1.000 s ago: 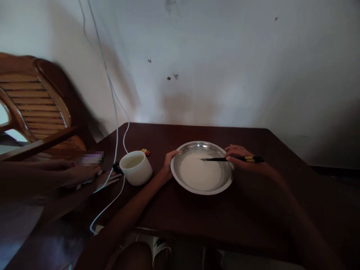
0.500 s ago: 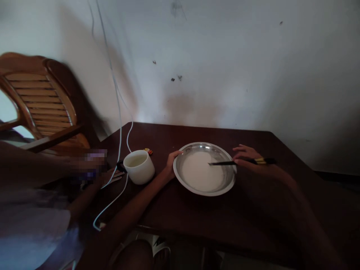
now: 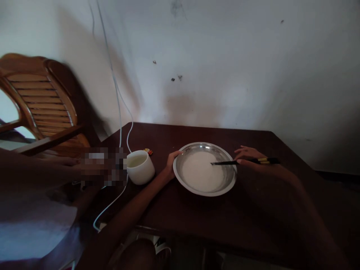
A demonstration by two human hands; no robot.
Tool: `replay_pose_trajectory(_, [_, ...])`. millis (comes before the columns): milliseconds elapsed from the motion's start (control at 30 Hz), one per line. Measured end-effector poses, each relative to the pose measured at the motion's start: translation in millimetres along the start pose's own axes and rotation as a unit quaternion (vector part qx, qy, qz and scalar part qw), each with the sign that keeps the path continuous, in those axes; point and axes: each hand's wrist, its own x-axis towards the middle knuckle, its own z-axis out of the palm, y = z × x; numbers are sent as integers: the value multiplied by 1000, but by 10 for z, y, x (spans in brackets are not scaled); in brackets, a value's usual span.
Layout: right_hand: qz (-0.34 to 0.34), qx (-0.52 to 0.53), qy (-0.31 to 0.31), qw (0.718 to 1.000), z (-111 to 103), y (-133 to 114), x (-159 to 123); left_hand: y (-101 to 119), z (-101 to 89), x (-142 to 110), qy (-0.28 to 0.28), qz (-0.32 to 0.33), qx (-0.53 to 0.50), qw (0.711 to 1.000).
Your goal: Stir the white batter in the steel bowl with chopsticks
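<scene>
Black chopsticks (image 3: 225, 163) sit pinched in our right hand (image 3: 251, 155); our left hand (image 3: 171, 165) clasps the metal bowl (image 3: 230, 176) (thumb over rim).

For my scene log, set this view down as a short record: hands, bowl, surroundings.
Left hand: fingers on the bowl's left rim
Right hand: holds black-and-gold chopsticks
Chopstick tips: over the bowl; contact with the contents unclear
Metal bowl: upright on the dark table
Contents: whitish
White cup: upright, left of the bowl
Behind cup: small red-and-yellow item
Far left: wooden chair, white cable, another person's clothing
</scene>
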Motion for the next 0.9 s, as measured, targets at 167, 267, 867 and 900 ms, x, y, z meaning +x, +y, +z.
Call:
replay_pose_trajectory(167, [-42, 27, -96, 994, 57, -238, -69, 18, 22, -36, 13, -10, -8, 1000])
replay_pose_trajectory(267, [-45, 13, -69, 997, 386, -325, 106, 20, 23, -31, 14, -11, -9, 1000])
replay_pose_trajectory(867, [-75, -32, 15, 997, 586, -254, 186, -23, -61, 56, -21, 6, -14, 1000])
replay_pose_trajectory(900, [-69, -38, 41, 996, 606, -208, 209, -23, -57, 53, -24, 5, -16, 1000])
